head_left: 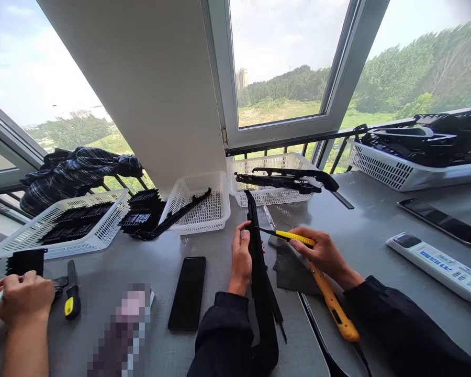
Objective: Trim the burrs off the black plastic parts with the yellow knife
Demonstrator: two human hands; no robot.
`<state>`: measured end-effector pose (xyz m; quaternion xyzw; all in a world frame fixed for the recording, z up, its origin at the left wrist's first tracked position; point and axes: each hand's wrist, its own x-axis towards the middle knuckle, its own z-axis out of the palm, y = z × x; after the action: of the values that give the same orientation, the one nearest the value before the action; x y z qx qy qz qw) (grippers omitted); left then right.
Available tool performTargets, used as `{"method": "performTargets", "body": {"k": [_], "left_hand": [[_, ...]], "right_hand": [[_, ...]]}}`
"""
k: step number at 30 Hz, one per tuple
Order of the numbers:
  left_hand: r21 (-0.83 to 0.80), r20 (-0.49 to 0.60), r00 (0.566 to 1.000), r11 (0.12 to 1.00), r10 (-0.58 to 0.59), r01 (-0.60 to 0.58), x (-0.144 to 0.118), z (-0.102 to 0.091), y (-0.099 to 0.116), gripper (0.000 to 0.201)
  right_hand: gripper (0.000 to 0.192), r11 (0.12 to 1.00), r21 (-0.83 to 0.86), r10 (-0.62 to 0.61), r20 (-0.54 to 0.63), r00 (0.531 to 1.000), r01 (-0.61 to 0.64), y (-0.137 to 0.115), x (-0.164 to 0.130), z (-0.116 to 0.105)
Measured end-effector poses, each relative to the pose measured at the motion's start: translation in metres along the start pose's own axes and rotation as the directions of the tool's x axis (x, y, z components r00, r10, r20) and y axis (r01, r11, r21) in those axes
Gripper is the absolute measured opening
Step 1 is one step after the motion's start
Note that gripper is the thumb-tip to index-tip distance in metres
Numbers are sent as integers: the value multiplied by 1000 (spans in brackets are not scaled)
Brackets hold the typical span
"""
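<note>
My left hand (241, 259) grips a long black plastic strip (259, 272) that runs upright from my lap toward the far basket. My right hand (322, 254) holds a yellow utility knife (298, 238), its blade tip touching the strip's edge just above my left thumb. A second yellow knife (333, 306) lies under my right wrist. A dark cloth (292, 272) lies on the grey table (361, 230) beneath both hands.
White baskets (204, 209) (275, 180) (392, 170) with black parts line the window side. A black phone (188, 292) lies at left of my arm, a remote (439, 264) and tablet (443, 220) at right. Another person's hand (21, 298) works at far left beside a small knife (72, 296).
</note>
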<state>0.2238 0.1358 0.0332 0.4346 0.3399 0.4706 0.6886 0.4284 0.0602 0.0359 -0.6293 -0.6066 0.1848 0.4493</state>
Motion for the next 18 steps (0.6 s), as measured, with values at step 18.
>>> {"method": "performTargets", "body": {"k": [18], "left_hand": [[2,11,1000,1000,20,-20,0,-1,0,51]], "right_hand": [[33,1000,23,-12,11,1000,11,-3,-1,-1]]}}
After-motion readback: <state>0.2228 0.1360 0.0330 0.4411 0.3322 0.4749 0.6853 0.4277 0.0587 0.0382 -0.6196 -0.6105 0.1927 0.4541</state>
